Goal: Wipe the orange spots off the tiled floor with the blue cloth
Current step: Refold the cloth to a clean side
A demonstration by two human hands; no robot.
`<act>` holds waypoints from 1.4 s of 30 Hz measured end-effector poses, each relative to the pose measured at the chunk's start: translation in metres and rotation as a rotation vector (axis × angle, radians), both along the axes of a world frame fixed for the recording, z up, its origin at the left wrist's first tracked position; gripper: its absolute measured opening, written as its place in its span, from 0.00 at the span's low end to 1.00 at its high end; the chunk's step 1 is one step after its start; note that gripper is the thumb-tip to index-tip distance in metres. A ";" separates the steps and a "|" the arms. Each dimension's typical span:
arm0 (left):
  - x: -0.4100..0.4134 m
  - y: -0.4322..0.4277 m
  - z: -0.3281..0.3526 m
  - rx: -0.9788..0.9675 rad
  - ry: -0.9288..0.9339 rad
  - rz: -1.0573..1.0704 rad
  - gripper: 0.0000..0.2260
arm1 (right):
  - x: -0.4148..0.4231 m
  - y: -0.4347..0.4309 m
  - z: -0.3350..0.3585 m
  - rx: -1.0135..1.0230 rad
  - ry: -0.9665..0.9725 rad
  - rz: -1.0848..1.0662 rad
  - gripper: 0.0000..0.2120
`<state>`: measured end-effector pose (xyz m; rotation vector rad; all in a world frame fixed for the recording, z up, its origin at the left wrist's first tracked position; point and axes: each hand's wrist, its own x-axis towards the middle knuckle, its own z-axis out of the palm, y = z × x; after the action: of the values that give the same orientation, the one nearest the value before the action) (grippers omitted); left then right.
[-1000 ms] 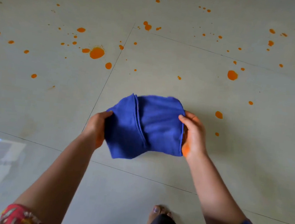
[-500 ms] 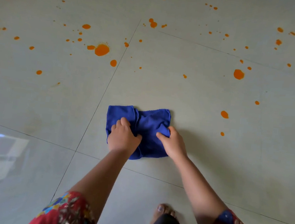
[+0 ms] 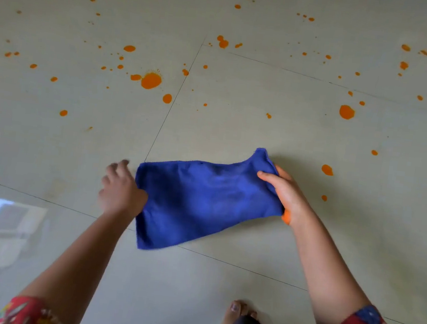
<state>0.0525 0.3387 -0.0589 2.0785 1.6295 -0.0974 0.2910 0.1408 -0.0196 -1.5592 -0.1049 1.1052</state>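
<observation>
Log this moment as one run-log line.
phase: preparing cloth | blue cloth: spread between hands | right hand: gripping edge | left hand: at opposite edge, blurred | orange spots: unwiped

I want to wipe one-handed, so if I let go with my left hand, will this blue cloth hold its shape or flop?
Probably flop: the blue cloth sags between the left hand and right hand. It looks light and likely to bunch when pushed.

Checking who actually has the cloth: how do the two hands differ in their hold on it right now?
The right hand pinches the blue cloth at its right end, thumb on top; the left hand is blurred at the left edge, grip unclear. The right hand's heel carries an orange smear; the left hand shows none. Both sit at opposite ends of the cloth.
</observation>
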 end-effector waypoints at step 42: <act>0.066 0.020 0.112 -0.395 -0.675 -0.260 0.23 | -0.017 0.015 0.064 -0.190 -0.564 0.209 0.25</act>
<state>0.1189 0.3590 0.0532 1.7375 0.8546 0.1685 0.2740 0.1563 0.0448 -2.0341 -0.5678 0.8188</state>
